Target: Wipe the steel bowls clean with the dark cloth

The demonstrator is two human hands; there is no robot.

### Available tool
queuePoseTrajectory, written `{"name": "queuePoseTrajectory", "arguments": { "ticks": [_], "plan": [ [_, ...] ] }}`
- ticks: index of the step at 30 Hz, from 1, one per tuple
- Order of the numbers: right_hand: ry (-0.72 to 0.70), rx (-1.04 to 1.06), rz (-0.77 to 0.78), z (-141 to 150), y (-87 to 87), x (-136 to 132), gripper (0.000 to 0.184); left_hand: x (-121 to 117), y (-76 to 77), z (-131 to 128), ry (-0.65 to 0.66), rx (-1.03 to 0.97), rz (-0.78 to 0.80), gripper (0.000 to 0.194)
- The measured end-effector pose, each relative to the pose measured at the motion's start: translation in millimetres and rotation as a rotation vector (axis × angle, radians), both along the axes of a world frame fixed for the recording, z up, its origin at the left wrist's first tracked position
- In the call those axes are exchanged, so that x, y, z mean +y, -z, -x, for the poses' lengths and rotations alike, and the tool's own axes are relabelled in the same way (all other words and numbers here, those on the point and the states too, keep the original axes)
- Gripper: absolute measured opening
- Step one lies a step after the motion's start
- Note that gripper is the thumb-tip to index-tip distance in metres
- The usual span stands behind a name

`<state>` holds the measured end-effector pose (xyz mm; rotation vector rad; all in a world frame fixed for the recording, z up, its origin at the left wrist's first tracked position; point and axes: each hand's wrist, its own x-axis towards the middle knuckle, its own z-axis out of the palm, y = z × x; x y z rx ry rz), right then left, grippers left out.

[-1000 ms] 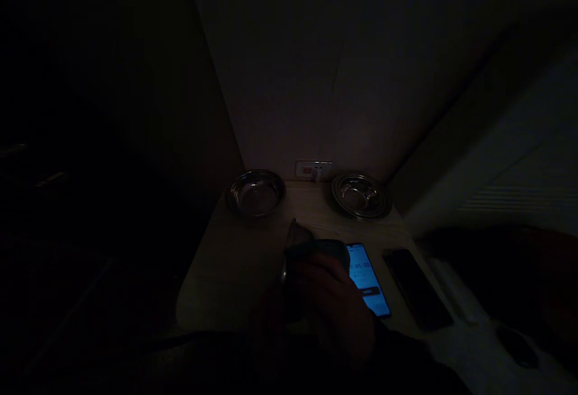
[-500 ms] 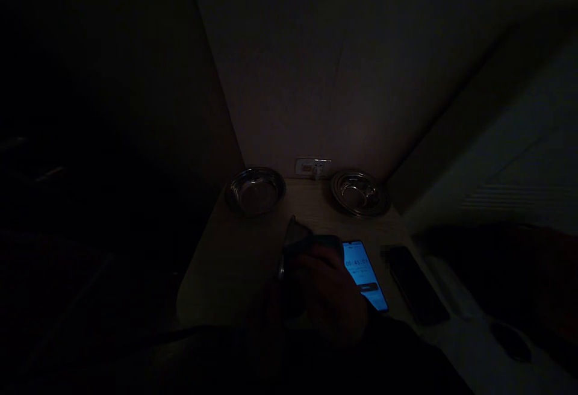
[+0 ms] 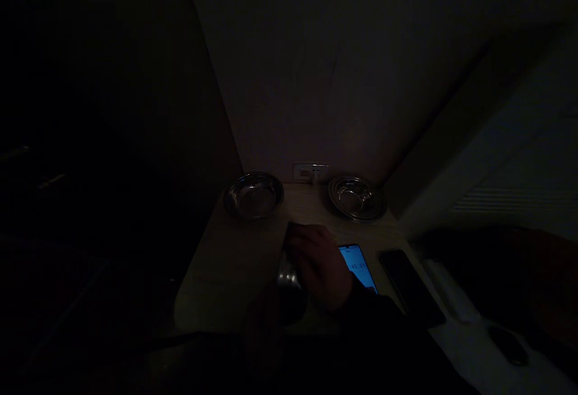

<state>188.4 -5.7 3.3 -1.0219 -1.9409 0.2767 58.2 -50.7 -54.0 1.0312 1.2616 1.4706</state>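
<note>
In very dim light, a shiny metal bowl [image 3: 288,277] is held tilted on its edge above the front of the table. My left hand [image 3: 264,323] is barely visible in the dark, closed at the bowl's lower left side. My right hand [image 3: 321,265] curls over the bowl's upper right side, fingers bent against it. A dark cloth [image 3: 293,226] seems bunched under these fingers, mostly hidden. Just right of this hand lies a phone [image 3: 359,265] with a lit blue timer screen, partly covered by my sleeve.
On the wooden table [image 3: 217,268], a metal bowl [image 3: 255,196] stands back left and stacked metal dishes [image 3: 356,198] back right. A wall socket [image 3: 310,171] sits between them. A dark phone [image 3: 410,286] lies right, near a dark oval object [image 3: 508,345] on a pale surface.
My right hand has shifted up and slightly left along the bowl, showing more of its shiny side. The cloth's teal edge is no longer plain to see. The view has shifted slightly.
</note>
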Motion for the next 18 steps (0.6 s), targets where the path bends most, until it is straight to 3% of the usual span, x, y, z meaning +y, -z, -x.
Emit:
{"name": "queuePoseTrajectory", "arguments": {
  "ticks": [4, 9, 14, 18],
  "plan": [
    [-0.068, -0.008, -0.018, 1.6, 0.6, 1.2, 0.022, 0.1, 0.4, 0.1, -0.014, 0.026, -0.006, 0.028],
    [0.004, 0.041, 0.049, 6.8, -1.3, -1.0, 0.022, -1.4, 0.3, 0.3, -0.042, 0.099, 0.007, 0.029],
    [-0.068, 0.051, 0.006, 13.1, 4.5, -8.0, 0.022, -0.3, 0.1, 0.3, -0.071, 0.181, 0.024, 0.030],
    [0.041, 0.246, 0.168, 1.5, 13.9, 8.9, 0.022, 0.8, -2.0, 2.3, -0.107, 0.248, 0.031, 0.031]
  ]
}}
